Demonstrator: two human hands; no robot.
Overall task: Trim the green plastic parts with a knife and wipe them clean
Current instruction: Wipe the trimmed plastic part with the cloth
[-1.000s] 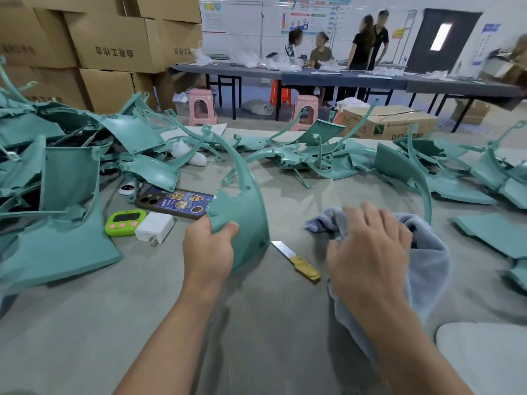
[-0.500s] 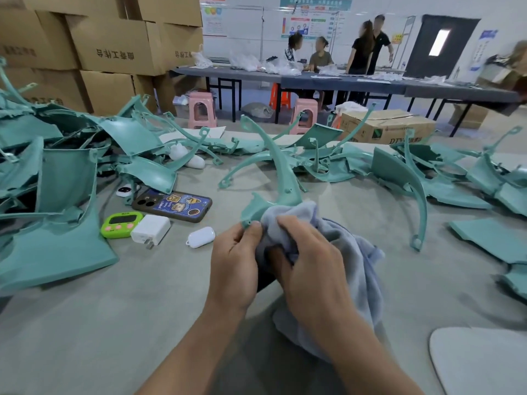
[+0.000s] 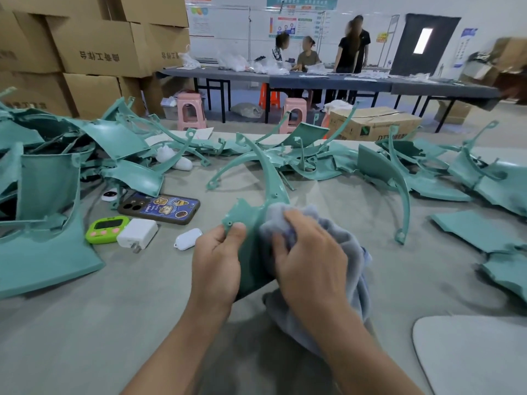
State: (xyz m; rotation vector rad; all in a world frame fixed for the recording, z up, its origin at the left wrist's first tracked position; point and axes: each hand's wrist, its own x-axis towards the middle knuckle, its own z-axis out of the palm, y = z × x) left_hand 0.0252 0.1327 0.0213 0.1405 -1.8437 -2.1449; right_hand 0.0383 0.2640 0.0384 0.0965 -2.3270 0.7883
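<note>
Around part [image 3: 249,220], left hand [image 3: 216,260]; right [image 3: 310,263], cloth [image 3: 336,229]

Bare table [image 3: 85,337] near edge passable; green parts [image 3: 42,252] heaped left, far, right; phone [image 3: 162,208], charger [image 3: 137,233] left of centre.

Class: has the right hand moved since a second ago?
Yes. The right hand, gripping the cloth, has moved left toward the phone and now presses the cloth on the green part.

I count one cloth [image 3: 350,252], one phone [image 3: 159,208], one timer [image 3: 107,230], one charger [image 3: 137,233], one white case [image 3: 187,238], two pink stools [image 3: 189,111], three people [image 3: 352,44]; green parts [image 3: 51,252] too heaped to count.
</note>
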